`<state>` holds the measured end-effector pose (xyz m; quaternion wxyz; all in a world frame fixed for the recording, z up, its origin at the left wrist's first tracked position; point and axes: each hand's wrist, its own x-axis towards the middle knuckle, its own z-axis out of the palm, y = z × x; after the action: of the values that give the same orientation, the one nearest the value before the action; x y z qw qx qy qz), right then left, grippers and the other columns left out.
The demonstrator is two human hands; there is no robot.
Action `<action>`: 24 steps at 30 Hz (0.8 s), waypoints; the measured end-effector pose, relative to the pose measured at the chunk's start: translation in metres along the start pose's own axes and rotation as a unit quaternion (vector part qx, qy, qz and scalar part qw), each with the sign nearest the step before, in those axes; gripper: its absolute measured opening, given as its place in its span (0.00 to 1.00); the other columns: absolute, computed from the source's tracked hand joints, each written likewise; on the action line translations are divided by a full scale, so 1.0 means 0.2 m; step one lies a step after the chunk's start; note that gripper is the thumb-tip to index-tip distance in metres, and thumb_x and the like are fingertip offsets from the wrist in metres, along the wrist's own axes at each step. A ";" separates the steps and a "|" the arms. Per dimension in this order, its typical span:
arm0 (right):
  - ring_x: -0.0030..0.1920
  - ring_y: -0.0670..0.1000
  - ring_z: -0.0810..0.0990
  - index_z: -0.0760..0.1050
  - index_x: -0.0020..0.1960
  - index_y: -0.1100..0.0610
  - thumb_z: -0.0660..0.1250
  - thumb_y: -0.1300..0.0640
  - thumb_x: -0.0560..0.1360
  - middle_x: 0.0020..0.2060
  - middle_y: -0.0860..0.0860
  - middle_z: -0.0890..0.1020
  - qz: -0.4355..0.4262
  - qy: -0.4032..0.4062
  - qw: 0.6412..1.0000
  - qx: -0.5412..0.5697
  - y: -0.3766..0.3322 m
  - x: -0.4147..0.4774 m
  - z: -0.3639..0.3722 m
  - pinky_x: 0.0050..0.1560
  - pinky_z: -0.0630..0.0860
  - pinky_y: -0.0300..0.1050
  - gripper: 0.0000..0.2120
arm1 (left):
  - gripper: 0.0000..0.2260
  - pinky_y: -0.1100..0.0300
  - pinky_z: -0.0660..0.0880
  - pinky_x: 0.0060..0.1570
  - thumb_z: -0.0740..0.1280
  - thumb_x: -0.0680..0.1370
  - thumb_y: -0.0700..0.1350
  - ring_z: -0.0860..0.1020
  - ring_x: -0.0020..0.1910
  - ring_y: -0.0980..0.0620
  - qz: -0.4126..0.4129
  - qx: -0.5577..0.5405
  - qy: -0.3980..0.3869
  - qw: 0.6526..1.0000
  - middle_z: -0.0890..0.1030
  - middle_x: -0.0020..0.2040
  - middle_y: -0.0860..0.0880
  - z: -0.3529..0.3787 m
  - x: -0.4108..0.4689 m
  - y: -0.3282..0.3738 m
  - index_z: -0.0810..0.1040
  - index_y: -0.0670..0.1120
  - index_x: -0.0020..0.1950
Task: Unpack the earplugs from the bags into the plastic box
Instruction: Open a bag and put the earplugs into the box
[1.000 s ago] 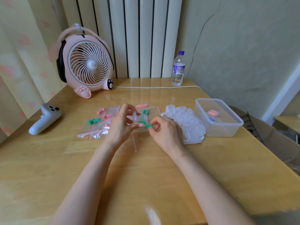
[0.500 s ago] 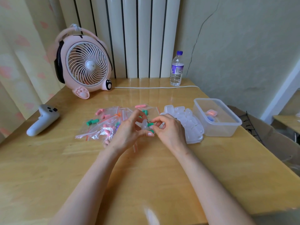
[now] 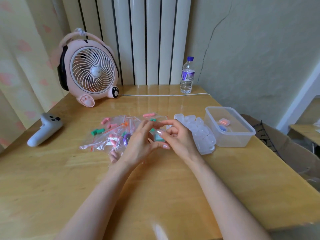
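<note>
both forearms reach in from the near edge of the pale wooden surface (image 3: 60, 170), and the hands meet over its middle. the left hand (image 3: 138, 146) is turned with its palm toward the right. its thumb is hooked under a small clear plastic case (image 3: 156, 135) and its fingers (image 3: 147, 125) are stretched up behind it. green earplugs (image 3: 158, 139) show through the case wall. the right hand (image 3: 181, 139) comes in from the other side: its thumb presses on top of the case, the index finger reaches forward over it, and the other fingers are curled toward the palm. the case is pinched between both hands, just above the surface.

a heap of clear zip bags with red seal strips (image 3: 103, 142) lies left of the hands and partly under the left one. bagged earplugs (image 3: 112, 126) in pink, green and purple show inside.

to the right, a pile of small frosted plastic cases (image 3: 199, 132) sits just beside a clear rectangular plastic box (image 3: 242, 141). in the box lie a pink-filled case (image 3: 224, 121) and a blue-filled case (image 3: 222, 128).

farther off stand a pink round table fan (image 3: 90, 71) and a clear water bottle with a blue cap (image 3: 187, 75). a white handheld controller (image 3: 45, 130) lies at the far left.
</note>
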<state>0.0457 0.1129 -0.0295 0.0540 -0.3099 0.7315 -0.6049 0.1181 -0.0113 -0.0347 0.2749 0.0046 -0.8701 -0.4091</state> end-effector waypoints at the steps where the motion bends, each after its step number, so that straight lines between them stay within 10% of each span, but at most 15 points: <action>1: 0.34 0.49 0.76 0.76 0.52 0.49 0.70 0.59 0.73 0.28 0.46 0.76 -0.004 0.017 1.000 -0.001 0.00 0.01 -0.01 0.43 0.75 0.48 0.10 | 0.27 0.66 0.73 0.43 0.75 0.62 0.59 0.76 0.39 0.60 -0.004 0.004 0.008 1.000 0.73 0.59 0.55 0.00 0.00 0.00 0.74 0.51 0.56; 10: 0.34 0.47 0.76 0.80 0.46 0.54 0.72 0.63 0.70 0.28 0.43 0.74 -0.049 0.197 0.977 -0.063 -0.04 0.06 -0.25 0.41 0.75 0.45 0.07 | 0.04 0.60 0.73 0.42 0.66 0.76 0.40 0.76 0.42 0.58 -0.048 0.035 0.124 0.990 0.79 0.47 0.55 0.02 0.00 -0.03 0.76 0.45 0.50; 15: 0.43 0.55 0.79 0.74 0.52 0.57 0.69 0.61 0.73 0.37 0.50 0.81 -0.038 0.313 0.925 -0.211 -0.02 0.08 -0.42 0.46 0.71 0.48 0.09 | 0.13 0.54 0.71 0.50 0.59 0.69 0.39 0.75 0.54 0.46 -0.049 0.213 0.054 0.974 0.82 0.53 0.51 0.00 -0.01 -0.06 0.84 0.46 0.39; 18: 0.49 0.61 0.78 0.73 0.54 0.59 0.66 0.63 0.73 0.46 0.59 0.83 -0.019 0.393 0.877 -0.277 0.02 0.10 -0.54 0.45 0.70 0.51 0.09 | 0.13 0.57 0.68 0.59 0.63 0.73 0.39 0.72 0.63 0.49 -0.076 0.277 -0.045 0.957 0.78 0.63 0.55 0.01 -0.01 -0.08 0.84 0.51 0.50; 24: 0.57 0.63 0.74 0.77 0.58 0.59 0.68 0.61 0.73 0.54 0.60 0.80 0.078 0.323 0.846 -0.417 0.09 0.11 -0.66 0.56 0.68 0.52 0.14 | 0.20 0.56 0.61 0.59 0.54 0.73 0.44 0.71 0.63 0.49 -0.047 0.327 -0.060 0.942 0.78 0.62 0.56 0.03 -0.02 -0.11 0.81 0.52 0.57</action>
<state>-0.0384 0.2157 -0.0052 -0.2722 -0.0320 0.9128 -0.3027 0.1132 -0.0218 -0.0555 0.1859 0.1102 -0.9697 -0.1144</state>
